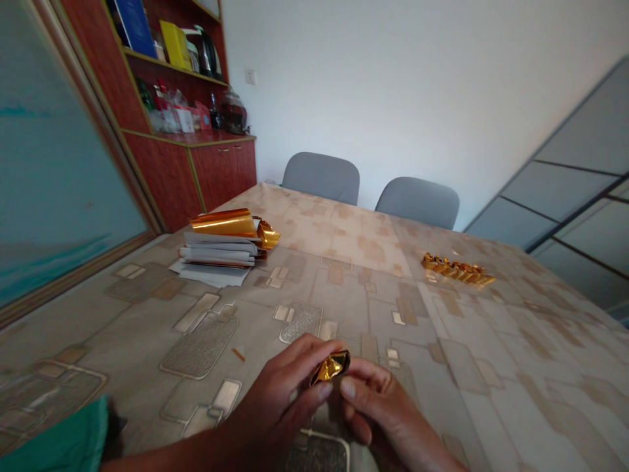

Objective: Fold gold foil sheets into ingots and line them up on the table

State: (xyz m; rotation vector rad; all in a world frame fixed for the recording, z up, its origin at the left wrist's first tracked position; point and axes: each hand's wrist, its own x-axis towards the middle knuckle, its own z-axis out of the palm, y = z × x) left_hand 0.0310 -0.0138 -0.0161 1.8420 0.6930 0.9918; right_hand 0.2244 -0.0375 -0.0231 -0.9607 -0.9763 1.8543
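The table (344,229) spreads widest; its left edge passes near the stack of sheets (221,254), and its far edge runs behind that stack, with two grey chairs (322,178) beyond. A broad stretch of patterned cloth lies to the right of the stack, giving side room there.

Nearer the person than the stack and to its right, the left hand (285,387) is narrowed, thumb and fingers holding the gold folded piece (330,368). The right hand (388,406) is curled at the piece's right end; whether it grips, I cannot tell.

Well to the right of the stack lies a row of gold pieces (457,270), slanting.

The held piece's long axis runs from near left to far right, its dark end pointing away from the stack, rightward.

A small brown strip (238,354) lies on the near side of the stack.
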